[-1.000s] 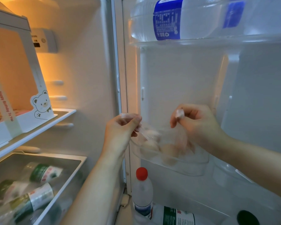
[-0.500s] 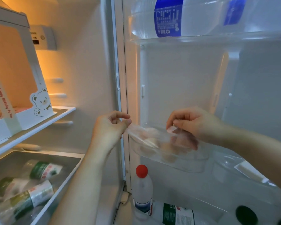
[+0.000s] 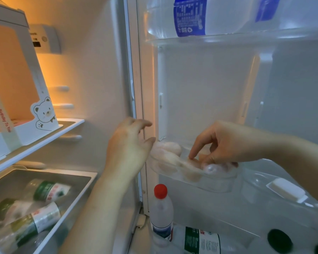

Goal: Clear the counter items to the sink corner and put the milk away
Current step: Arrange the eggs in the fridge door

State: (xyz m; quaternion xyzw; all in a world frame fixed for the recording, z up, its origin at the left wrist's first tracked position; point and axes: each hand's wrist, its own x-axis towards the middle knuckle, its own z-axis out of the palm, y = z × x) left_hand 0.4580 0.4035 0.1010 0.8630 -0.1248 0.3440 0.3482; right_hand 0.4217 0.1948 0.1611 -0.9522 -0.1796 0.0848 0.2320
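Clear plastic bag (image 3: 165, 151) of pale, peach-coloured rounds lies in a transparent door tray (image 3: 218, 182) at the middle right of the frame. The right hand (image 3: 222, 143) comes in from the right edge and reaches down into the tray. Its grip is clamped on the bag's bunched right end, with thumb and curled fingers round the plastic and the index tip pressing on the contents. The left hand (image 3: 128, 149), at centre frame, has its grip apart. Its fingers are loose and spread, and the thumb tip is at the bag's left end, touching it or just beside it.

Below the tray a red-capped bottle (image 3: 161, 204) stands upright beside a green-labelled bottle (image 3: 200, 241) lying low in the door. Big blue-labelled water bottles (image 3: 189, 15) fill the top door shelf. At upper left a white cake box (image 3: 35, 99) with a bear drawing sits on a glass shelf (image 3: 44, 142). Under it a drawer (image 3: 72, 174) holds green-labelled bottles (image 3: 44, 191) lying down. Whether any of these bottles holds the milk cannot be told.
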